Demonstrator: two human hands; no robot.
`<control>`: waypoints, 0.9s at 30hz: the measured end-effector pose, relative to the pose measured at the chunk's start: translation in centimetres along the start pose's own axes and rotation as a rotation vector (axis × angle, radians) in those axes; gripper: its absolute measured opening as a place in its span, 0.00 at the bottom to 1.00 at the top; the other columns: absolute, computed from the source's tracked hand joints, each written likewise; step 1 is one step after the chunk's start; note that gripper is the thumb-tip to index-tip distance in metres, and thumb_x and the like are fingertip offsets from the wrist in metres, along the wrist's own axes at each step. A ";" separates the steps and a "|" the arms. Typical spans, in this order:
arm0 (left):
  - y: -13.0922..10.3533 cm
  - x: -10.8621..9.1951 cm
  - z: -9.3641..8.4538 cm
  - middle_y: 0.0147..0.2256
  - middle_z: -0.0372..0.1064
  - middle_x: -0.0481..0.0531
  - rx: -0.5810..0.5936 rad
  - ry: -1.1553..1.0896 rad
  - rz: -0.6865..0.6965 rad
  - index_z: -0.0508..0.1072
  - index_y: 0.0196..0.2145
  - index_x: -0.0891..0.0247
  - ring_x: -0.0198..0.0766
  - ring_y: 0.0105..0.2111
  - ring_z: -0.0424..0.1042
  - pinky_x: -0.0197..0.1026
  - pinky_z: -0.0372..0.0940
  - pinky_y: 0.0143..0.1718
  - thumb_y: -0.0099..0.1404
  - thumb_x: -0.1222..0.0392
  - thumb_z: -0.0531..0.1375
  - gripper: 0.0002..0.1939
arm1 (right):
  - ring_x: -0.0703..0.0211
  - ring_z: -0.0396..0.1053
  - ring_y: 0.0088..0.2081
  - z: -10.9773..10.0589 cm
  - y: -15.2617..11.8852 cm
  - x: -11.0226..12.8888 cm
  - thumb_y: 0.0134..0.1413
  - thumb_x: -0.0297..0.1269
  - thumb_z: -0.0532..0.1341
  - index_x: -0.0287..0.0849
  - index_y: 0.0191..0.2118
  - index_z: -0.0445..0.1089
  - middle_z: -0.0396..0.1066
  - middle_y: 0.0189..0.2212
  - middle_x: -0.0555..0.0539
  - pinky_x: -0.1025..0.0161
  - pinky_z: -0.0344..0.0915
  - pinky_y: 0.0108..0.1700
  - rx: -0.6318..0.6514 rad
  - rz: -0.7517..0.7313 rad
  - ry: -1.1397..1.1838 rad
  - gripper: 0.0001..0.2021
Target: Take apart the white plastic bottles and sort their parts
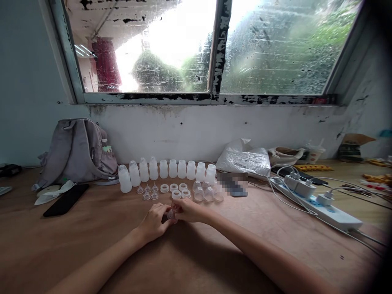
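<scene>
My left hand (pixel 156 220) and my right hand (pixel 189 210) meet near the middle of the table. Between their fingers is a small clear, ridged baby bottle part (pixel 171 216); the fingers cover much of it, and it looks like a screw ring with a nipple. Just beyond lie several white screw rings (pixel 176 194). To their left, clear nipples (pixel 154 196) stand in a small group. Clear dome caps (pixel 208 194) sit to the right of the rings. A row of frosted baby bottles (pixel 163 169) stands upright behind; the leftmost ones wear caps.
A grey backpack (pixel 76 151) leans on the wall at left, with a black phone (pixel 65 200) in front. At right are a silver padded bag (pixel 245 159), a blurred-out dark item (pixel 234 184) and a white power strip (pixel 337 216) with cables.
</scene>
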State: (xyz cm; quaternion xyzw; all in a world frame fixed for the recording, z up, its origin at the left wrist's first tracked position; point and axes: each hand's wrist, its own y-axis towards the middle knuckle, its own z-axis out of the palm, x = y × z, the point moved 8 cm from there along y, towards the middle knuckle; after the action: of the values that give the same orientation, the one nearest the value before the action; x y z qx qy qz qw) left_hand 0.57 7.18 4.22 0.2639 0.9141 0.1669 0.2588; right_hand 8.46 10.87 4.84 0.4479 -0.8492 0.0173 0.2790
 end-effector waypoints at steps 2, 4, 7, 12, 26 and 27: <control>0.1 0.2 -0.1 0.33 0.67 0.53 0.022 -0.030 -0.006 0.68 0.37 0.62 0.42 0.35 0.65 0.44 0.59 0.39 0.56 0.52 0.55 0.13 | 0.69 0.58 0.23 -0.2 0.0 0.0 0.39 0.26 0.57 0.40 0.31 0.61 0.61 0.21 0.55 0.73 0.51 0.24 -0.016 -0.003 0.015 0.08; 0.3 0.4 -0.5 0.34 0.68 0.53 0.035 -0.050 0.005 0.68 0.38 0.61 0.42 0.36 0.65 0.44 0.59 0.40 0.57 0.53 0.55 0.13 | 0.69 0.58 0.23 -0.6 0.1 0.0 0.39 0.27 0.58 0.40 0.32 0.61 0.61 0.21 0.55 0.73 0.52 0.24 -0.022 -0.007 0.044 0.09; 0.2 1.5 -1.3 0.36 0.68 0.53 0.027 -0.044 0.029 0.68 0.38 0.60 0.42 0.38 0.65 0.44 0.59 0.42 0.57 0.53 0.54 0.12 | 0.69 0.59 0.23 -1.4 0.6 -0.2 0.41 0.29 0.57 0.40 0.34 0.61 0.61 0.21 0.55 0.73 0.53 0.23 -0.060 -0.009 0.100 0.09; -0.7 5.3 -3.8 0.38 0.68 0.54 -0.090 0.059 0.015 0.66 0.41 0.61 0.43 0.40 0.65 0.45 0.59 0.43 0.57 0.52 0.54 0.16 | 0.67 0.61 0.24 -3.2 2.7 -1.5 0.45 0.32 0.56 0.40 0.36 0.61 0.64 0.22 0.53 0.71 0.55 0.26 -0.219 0.032 0.003 0.09; -1.5 6.6 -5.0 0.43 0.65 0.54 -0.097 0.045 0.033 0.63 0.46 0.59 0.41 0.44 0.63 0.45 0.58 0.47 0.59 0.54 0.53 0.17 | 0.57 0.62 0.39 -1.1 5.6 -2.2 0.48 0.33 0.57 0.39 0.39 0.62 0.67 0.34 0.44 0.61 0.55 0.40 -0.256 0.091 -0.382 0.10; -1.5 6.0 -4.4 0.44 0.65 0.54 -0.052 0.035 0.045 0.63 0.47 0.58 0.41 0.45 0.62 0.45 0.57 0.48 0.60 0.54 0.52 0.17 | 0.58 0.63 0.37 -1.5 5.6 -2.2 0.48 0.34 0.57 0.39 0.38 0.63 0.68 0.33 0.45 0.62 0.56 0.38 -0.271 0.097 -0.339 0.10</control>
State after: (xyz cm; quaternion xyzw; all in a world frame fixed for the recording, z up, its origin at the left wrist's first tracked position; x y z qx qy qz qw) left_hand -6.85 8.65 4.76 0.2747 0.9076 0.2010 0.2456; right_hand 5.80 16.30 6.28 0.3613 -0.8992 -0.1590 0.1890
